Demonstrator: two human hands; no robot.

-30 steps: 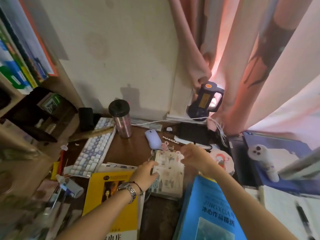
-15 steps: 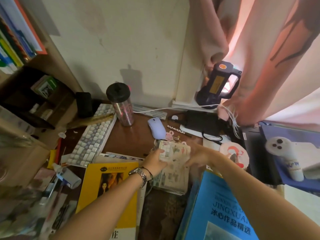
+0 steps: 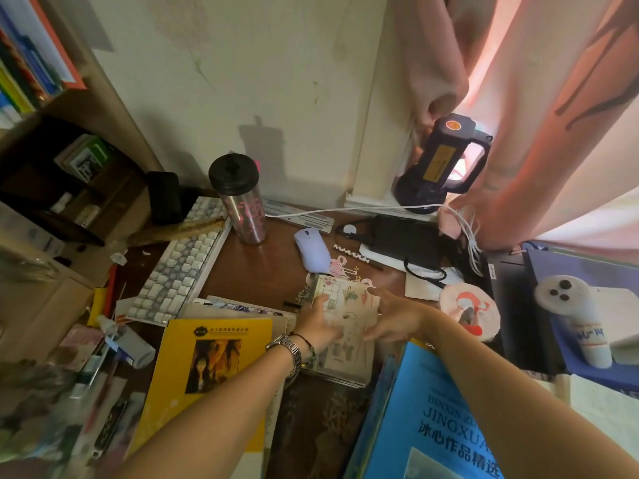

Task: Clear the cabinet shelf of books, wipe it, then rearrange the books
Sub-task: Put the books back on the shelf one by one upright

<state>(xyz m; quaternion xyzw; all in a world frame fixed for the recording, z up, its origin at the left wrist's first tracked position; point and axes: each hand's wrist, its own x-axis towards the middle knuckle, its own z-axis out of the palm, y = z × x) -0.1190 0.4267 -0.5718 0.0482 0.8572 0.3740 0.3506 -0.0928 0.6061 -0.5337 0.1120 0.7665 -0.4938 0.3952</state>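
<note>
A pale illustrated book (image 3: 347,326) lies flat on the brown desk (image 3: 262,267), on top of a thin stack. My left hand (image 3: 316,321), with a watch on its wrist, grips the book's left edge, thumb on the cover. My right hand (image 3: 392,316) rests on its right edge with straight fingers. A yellow book (image 3: 211,371) lies to the left and a blue book (image 3: 432,420) at the front right. More books (image 3: 24,60) stand upright on the cabinet shelf at top left.
A keyboard (image 3: 179,267), a tumbler (image 3: 242,202) and a lilac mouse (image 3: 311,250) sit behind the books. A black lamp (image 3: 439,164), cables and pink curtain fill the right back. Bottles and small clutter (image 3: 124,344) crowd the left front.
Both hands stay on the pale book. The right hand has slid from its top corner down to its right edge. The view has shifted closer and slightly left.
</note>
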